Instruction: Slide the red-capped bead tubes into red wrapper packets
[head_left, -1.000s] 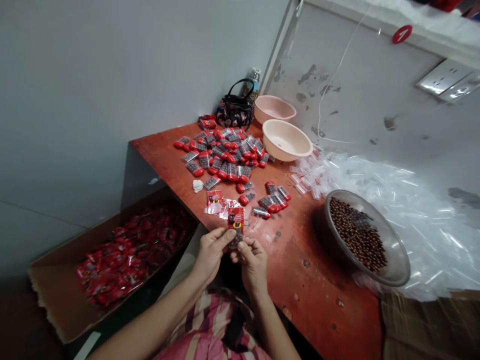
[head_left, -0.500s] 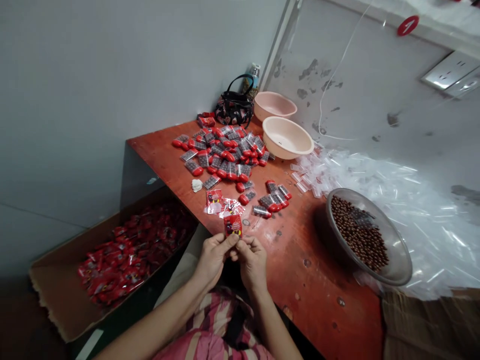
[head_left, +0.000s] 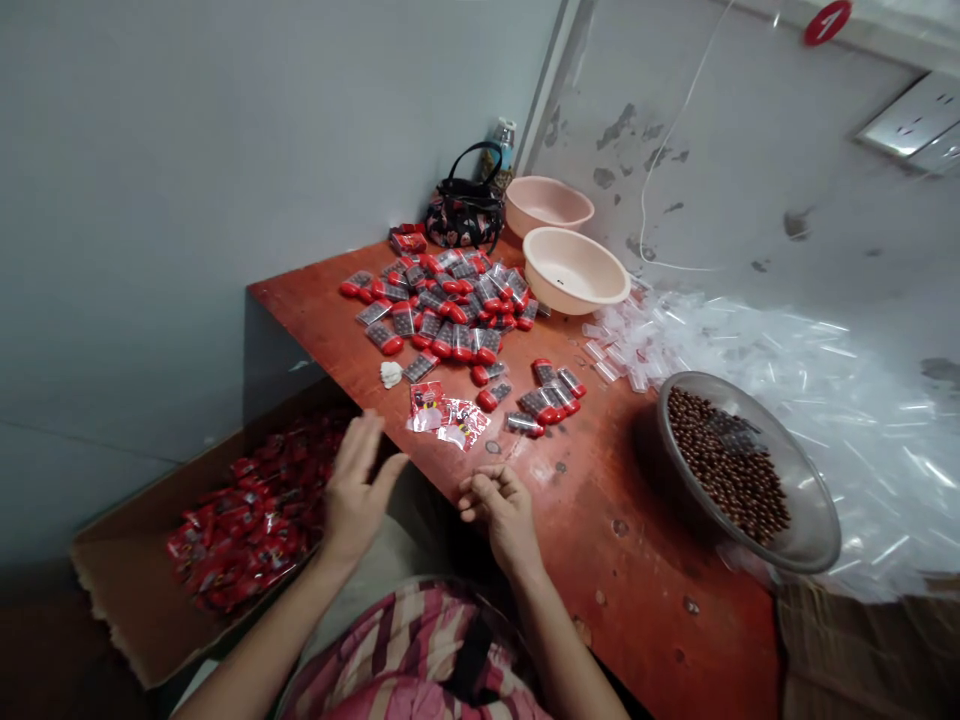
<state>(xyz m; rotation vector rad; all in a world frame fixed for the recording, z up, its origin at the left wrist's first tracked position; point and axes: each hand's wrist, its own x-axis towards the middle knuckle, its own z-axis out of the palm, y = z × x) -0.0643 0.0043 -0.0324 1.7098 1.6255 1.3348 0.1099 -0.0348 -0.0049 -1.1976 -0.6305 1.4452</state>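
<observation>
The red packet pinched between your hands a moment ago is gone from them, and you can't pick it out anywhere now. Your left hand (head_left: 356,490) has released, its fingers spread and raised beside the table (head_left: 600,540) edge, just above the cardboard box (head_left: 112,590) of red packets (head_left: 247,530). Your right hand (head_left: 502,515) holds nothing, its fingers loosely curled just over that same edge. Two flat printed packets (head_left: 450,420) lie on the table just beyond your hands, with the heap of red-capped packs (head_left: 442,320) farther in.
</observation>
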